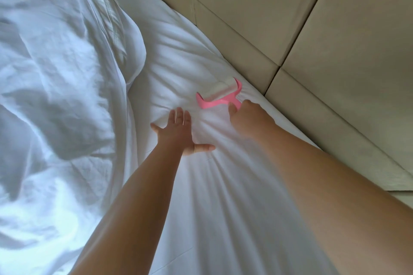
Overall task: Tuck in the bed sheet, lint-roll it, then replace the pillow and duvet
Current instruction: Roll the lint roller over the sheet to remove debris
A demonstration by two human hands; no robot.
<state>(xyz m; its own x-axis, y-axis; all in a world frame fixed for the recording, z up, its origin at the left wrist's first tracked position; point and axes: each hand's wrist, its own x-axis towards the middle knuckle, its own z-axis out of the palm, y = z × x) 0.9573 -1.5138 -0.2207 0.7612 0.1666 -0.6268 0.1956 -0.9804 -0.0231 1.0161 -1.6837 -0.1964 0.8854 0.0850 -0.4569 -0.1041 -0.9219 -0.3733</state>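
Fingers (234,108) around pink lint roller (218,94)

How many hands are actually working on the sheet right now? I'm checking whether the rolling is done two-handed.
2. The left hand presses flat, fingers spread, on the sheet. The right hand grips the pink lint roller nearer the padded headboard.

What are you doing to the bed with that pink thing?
A person is cleaning the white bed sheet with a pink lint roller. The right hand holds its handle and rolls it near the padded wall. The left hand lies flat with fingers spread, pressing the sheet smooth. The pillow and duvet are pushed aside, not yet put back.
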